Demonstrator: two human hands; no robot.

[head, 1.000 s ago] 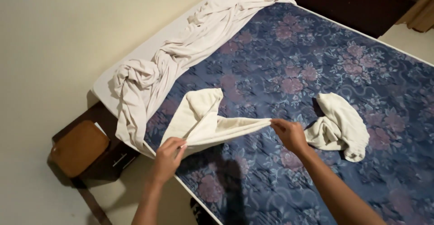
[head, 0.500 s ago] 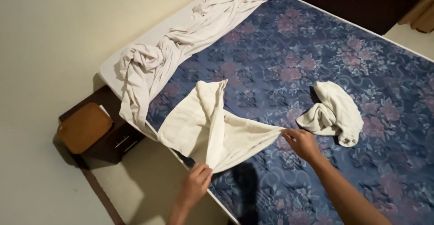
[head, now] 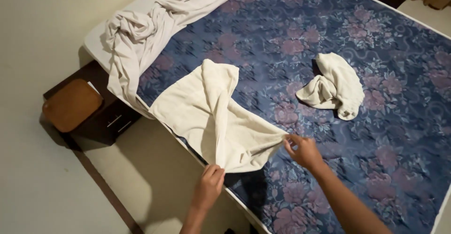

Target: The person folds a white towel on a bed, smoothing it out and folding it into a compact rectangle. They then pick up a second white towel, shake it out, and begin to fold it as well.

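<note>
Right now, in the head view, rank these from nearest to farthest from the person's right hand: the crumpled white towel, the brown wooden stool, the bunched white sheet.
1. Crumpled white towel, up the mattress from the right hand.
2. Bunched white sheet, upper left edge.
3. Brown wooden stool, far left, off the bed.

There is a single view, from a camera worn on the person's head. It looks steeply down from standing height over the long edge of a bed with a blue floral mattress [head: 357,135], which runs diagonally across the frame. Both forearms enter from the bottom edge, so the hands lie near. The floor and a dark bedside cabinet [head: 101,116] fill the left side.
</note>
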